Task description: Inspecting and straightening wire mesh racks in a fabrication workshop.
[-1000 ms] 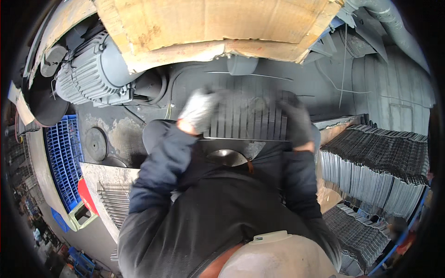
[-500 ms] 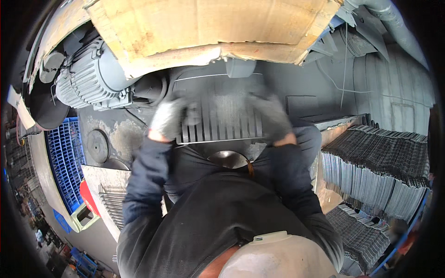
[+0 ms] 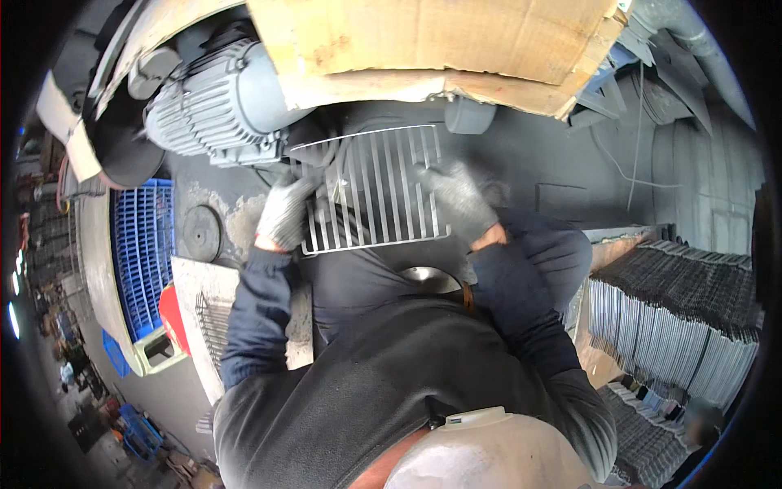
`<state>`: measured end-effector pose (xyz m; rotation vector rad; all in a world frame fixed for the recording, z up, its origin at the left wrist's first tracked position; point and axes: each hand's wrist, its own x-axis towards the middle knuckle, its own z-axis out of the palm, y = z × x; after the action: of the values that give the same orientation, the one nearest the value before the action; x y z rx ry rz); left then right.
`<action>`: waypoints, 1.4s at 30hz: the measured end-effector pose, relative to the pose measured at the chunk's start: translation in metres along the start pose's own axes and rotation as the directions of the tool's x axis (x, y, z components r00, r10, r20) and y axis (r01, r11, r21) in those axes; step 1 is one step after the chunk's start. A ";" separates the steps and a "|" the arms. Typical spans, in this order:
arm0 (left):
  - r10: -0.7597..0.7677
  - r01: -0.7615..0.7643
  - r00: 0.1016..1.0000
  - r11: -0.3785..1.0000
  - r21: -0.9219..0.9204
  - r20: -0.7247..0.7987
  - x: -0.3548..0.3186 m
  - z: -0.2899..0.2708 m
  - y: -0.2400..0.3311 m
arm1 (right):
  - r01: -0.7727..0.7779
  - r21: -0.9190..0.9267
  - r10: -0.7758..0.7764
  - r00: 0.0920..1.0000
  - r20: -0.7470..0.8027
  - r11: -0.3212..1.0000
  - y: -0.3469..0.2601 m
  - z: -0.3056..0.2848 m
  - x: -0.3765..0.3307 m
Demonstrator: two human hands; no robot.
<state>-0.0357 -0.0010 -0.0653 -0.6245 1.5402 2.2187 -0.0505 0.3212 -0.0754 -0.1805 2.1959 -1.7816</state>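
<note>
A flat metal wire rack (image 3: 397,191) with parallel bars is held up in front of me, slightly tilted. My left hand (image 3: 285,213), in a grey-white work glove, is closed on the rack's left edge. On the opposite edge, my right hand (image 3: 458,198), in a darker-stained glove, has its fingers at the frame; some motion blur softens them. Beneath the rack, near my lap, a shiny rounded metal piece (image 3: 430,279) shows in part.
A grey finned motor (image 3: 208,106) stands at the far left, with a cardboard sheet (image 3: 432,45) overhead. Stacked wire racks (image 3: 676,293) fill the right side. At the left are a blue plastic crate (image 3: 145,253) and more racks (image 3: 213,326) on a board.
The rack, blurred before, now shows clearly and sits with its left side lower. Both hands remain at its sides. The whole view has swung, shifting the surroundings rightward.
</note>
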 end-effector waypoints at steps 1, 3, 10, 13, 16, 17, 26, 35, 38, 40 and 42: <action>0.006 0.000 0.992 0.999 0.048 -0.127 -0.025 -0.007 0.013 | 0.295 -0.320 -0.287 0.955 0.072 0.900 -0.006 0.016 -0.007; 0.022 -0.013 0.984 0.999 0.049 -0.179 -0.068 -0.025 0.023 | -0.258 0.276 0.190 0.949 0.250 0.926 -0.034 0.030 -0.017; 0.351 -0.287 0.927 0.891 0.352 -0.133 -0.133 0.015 0.027 | 0.024 -0.224 -0.060 0.986 -0.156 0.974 -0.049 -0.001 -0.060; 0.436 -0.400 0.895 0.879 0.258 -0.098 -0.143 0.055 0.023 | 0.090 -0.292 -0.176 0.943 -0.284 0.952 -0.061 -0.009 -0.084; 0.473 -0.454 0.881 0.855 0.251 -0.016 -0.142 0.067 0.015 | 0.071 -0.144 -0.115 0.938 -0.328 0.987 -0.049 -0.017 -0.103; 0.507 -0.494 0.862 0.835 0.242 0.008 -0.143 0.073 0.013 | 0.025 -0.017 -0.029 0.952 -0.304 1.000 -0.052 -0.019 -0.111; 0.646 -0.647 0.730 0.549 0.529 0.223 -0.156 0.106 0.012 | 0.337 -0.679 -0.743 0.464 -0.483 0.652 -0.104 -0.006 -0.138; 0.995 -0.732 0.085 0.022 0.681 0.059 -0.139 0.135 -0.024 | 0.448 0.196 -0.220 0.719 -0.660 0.872 -0.081 -0.010 -0.125; 0.503 -0.526 0.847 0.839 -0.142 -0.171 -0.131 0.153 -0.048 | 0.370 0.609 0.085 0.805 -0.587 0.702 -0.065 0.005 -0.126; 0.482 -0.497 0.868 0.831 -0.251 -0.125 -0.118 0.164 -0.048 | 0.344 0.717 0.081 0.870 -0.486 0.606 -0.012 0.012 -0.122; 0.485 -0.485 0.870 0.808 -0.335 -0.090 -0.100 0.159 -0.054 | 0.282 0.817 0.063 0.931 -0.360 0.503 0.020 0.013 -0.116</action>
<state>0.0527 0.1622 -0.0036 -0.3402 1.4338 2.9210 0.0651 0.3466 -0.0785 0.2583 1.1591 -2.9352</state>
